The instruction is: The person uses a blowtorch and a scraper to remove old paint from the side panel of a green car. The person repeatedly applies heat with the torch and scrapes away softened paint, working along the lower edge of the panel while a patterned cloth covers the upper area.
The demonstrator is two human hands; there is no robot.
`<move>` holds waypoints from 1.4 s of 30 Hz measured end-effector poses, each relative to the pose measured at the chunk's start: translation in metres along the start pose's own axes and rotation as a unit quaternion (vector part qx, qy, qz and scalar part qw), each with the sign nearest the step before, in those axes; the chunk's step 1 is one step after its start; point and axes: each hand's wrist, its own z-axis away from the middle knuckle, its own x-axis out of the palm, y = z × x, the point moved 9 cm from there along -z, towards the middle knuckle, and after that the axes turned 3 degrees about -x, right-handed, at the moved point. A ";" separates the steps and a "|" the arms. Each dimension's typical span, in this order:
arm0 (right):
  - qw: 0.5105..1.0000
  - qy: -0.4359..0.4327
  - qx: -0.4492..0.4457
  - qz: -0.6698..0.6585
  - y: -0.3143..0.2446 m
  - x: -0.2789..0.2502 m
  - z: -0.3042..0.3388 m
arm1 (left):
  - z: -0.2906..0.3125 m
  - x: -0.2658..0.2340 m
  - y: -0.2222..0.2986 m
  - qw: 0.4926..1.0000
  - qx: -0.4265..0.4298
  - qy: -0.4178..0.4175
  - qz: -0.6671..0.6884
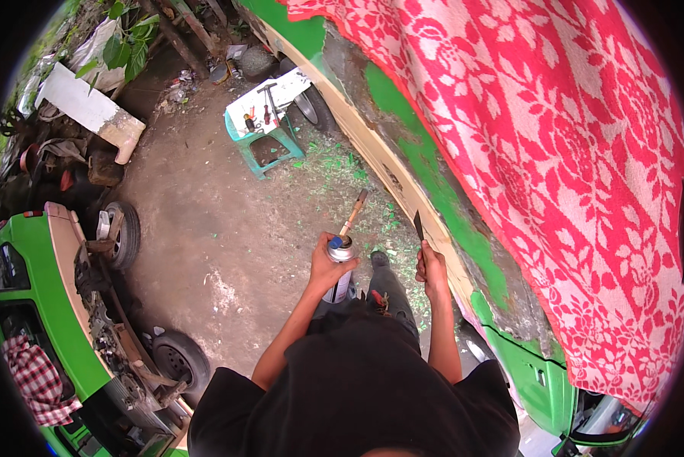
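My left hand (328,265) is wrapped round a silver can (339,286) in front of me. A brush-like tool with a wooden stick handle (352,215) and a dark end rises from the can's top. Beside the can's mouth, at my fingers, is a small blue piece (335,242), too small to make out. In my right hand (433,271) is a narrow dark-bladed scraper or knife (419,226), its blade pointing up and away. That blade is close to the cream lower strip (387,169) of a green car body (414,145) with patchy, stripped paint.
A red and white floral cloth (540,167) drapes over the car. Ahead, a teal stool (269,149) carries a white board with a hammer (270,100) and small tools. Green paint flakes (330,164) litter the ground. At left stands another green vehicle (44,289) with wheels exposed.
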 end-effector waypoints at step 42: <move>0.999 -0.029 0.004 0.025 -0.161 0.241 -0.239 | -0.336 -0.076 0.019 0.992 -0.107 -0.044 0.055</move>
